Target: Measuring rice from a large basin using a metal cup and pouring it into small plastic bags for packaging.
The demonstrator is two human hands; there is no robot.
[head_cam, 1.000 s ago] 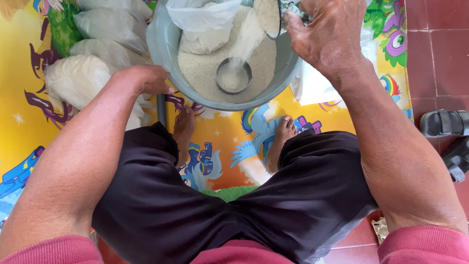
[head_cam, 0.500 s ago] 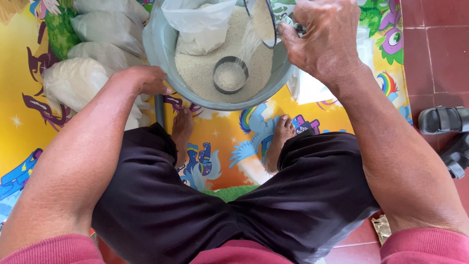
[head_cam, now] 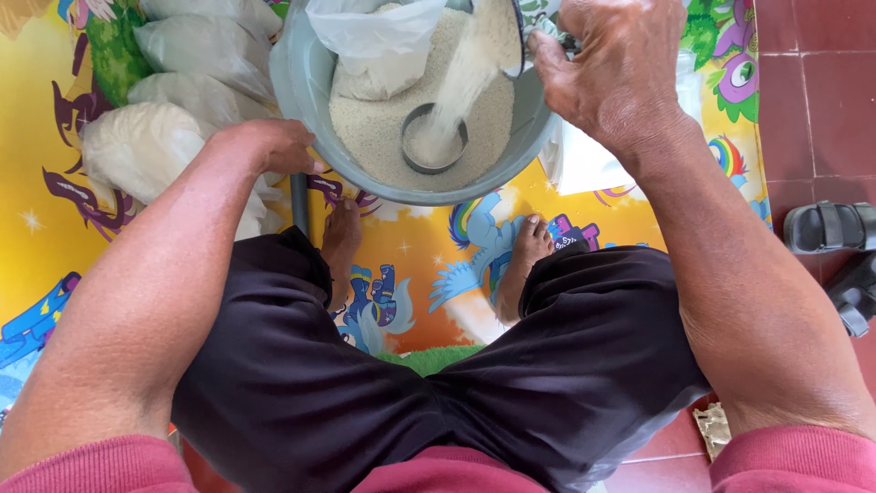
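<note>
A bright cartoon-printed floor mat [head_cam: 55, 228] is spread over red floor tiles [head_cam: 812, 100], and a grey plastic basin [head_cam: 297, 78] of white rice [head_cam: 374, 137] is set on it just ahead of the person's bare feet. Filled clear bags of rice [head_cam: 146, 146] are piled to the left of the basin, touching its wall. The left hand [head_cam: 274, 146] is curled against the basin's near-left rim. The right hand [head_cam: 616, 68] is closed around a tilted scoop [head_cam: 502, 32], from which rice is poured into a small round metal tin [head_cam: 435, 139] standing in the grain. A part-filled bag [head_cam: 379, 41] is propped inside the basin's far side.
</note>
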